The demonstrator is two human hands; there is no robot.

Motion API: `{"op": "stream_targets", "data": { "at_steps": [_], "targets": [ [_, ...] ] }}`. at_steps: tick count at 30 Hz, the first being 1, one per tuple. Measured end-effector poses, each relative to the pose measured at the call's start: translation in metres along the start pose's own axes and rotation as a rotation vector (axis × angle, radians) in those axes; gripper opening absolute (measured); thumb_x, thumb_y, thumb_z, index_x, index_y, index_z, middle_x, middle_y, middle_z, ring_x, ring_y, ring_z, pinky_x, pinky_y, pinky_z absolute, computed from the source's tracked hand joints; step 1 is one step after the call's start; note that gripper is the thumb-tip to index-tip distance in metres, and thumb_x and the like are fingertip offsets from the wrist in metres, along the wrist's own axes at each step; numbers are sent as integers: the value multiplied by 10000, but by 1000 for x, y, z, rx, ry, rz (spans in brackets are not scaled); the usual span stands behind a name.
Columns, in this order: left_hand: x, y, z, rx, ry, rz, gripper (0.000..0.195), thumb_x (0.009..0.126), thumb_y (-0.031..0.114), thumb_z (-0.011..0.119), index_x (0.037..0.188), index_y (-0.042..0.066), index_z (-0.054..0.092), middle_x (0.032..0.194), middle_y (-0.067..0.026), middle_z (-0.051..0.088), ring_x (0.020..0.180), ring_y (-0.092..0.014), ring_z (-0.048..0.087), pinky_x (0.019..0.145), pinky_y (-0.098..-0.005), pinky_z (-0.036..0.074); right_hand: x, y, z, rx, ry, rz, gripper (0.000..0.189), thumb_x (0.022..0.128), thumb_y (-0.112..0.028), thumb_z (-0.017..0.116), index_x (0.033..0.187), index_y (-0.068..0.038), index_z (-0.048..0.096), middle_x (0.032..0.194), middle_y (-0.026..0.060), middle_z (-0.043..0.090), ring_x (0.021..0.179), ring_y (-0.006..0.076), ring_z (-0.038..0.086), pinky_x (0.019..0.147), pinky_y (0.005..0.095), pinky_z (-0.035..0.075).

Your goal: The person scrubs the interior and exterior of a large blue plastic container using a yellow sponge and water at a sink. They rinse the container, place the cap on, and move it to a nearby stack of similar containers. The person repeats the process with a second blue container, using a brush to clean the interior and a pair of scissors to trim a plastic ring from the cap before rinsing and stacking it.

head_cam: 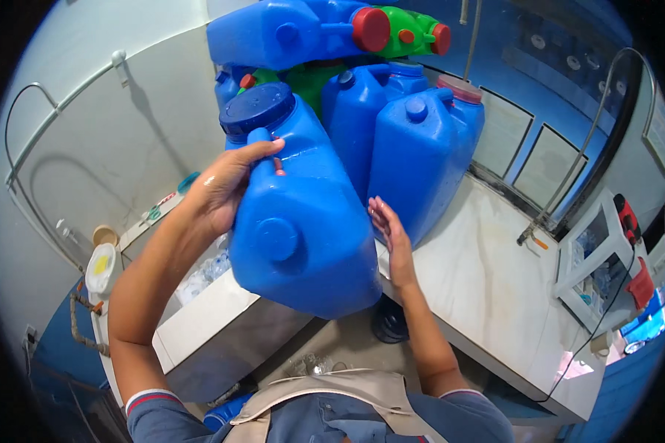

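A large blue plastic jerrycan [310, 221] with a dark blue screw lid [256, 109] hangs tilted in front of me. My left hand [227, 183] is wrapped around its moulded top handle, thumb on top and fingertips showing through the gap. Beside its lower right side is my right hand [390, 238], fingers extended; whether they touch the plastic is hard to see. Just behind that hand, another blue jerrycan [415, 160] with a red lid stands on the white tiled counter [476, 243]. A further blue jerrycan [346, 116] is next to it.
Blue jerrycans [260, 39] and a green one [402, 33] lie stacked at the back. Clear plastic pieces [205, 277] fill a tiled basin at left. A metal tap pipe [582, 149] and a white-framed cabinet [598, 260] are at right. A black cable [593, 326] crosses the counter.
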State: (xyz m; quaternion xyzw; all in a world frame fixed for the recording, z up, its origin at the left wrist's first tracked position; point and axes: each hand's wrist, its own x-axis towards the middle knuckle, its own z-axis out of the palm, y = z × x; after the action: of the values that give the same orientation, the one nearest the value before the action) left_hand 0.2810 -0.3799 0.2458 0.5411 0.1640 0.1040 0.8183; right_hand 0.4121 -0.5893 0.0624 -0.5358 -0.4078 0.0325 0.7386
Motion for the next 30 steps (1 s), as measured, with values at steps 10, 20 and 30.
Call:
{"op": "stream_targets", "data": {
  "at_steps": [10, 20, 30],
  "targets": [
    [-148, -40, -66, 96, 57, 94, 326, 724, 81, 600, 1025, 34, 485, 689, -58, 520, 529, -139, 521, 513, -250, 454, -29, -14, 46, -75, -90, 169, 414, 987, -267, 404, 1254, 26, 524, 1234, 144, 556, 1153, 222, 533, 993, 342, 412],
    [-217, -92, -85, 277, 47, -42, 387, 641, 68, 589, 1010, 14, 484, 659, -62, 526, 447, -144, 519, 446, -258, 448, -93, -19, 45, -238, -202, 276, 235, 934, -124, 517, 1103, 11, 609, 1028, 71, 609, 952, 137, 549, 857, 245, 417],
    [-212, -203, -63, 670, 18, -246, 348, 730, 108, 579, 1048, -32, 558, 707, -68, 583, 542, -129, 558, 508, -273, 456, -111, -20, -13, -101, -352, 554, 294, 953, -178, 503, 1155, 17, 593, 1093, 104, 637, 978, 161, 602, 887, 283, 466]
  ]
}}
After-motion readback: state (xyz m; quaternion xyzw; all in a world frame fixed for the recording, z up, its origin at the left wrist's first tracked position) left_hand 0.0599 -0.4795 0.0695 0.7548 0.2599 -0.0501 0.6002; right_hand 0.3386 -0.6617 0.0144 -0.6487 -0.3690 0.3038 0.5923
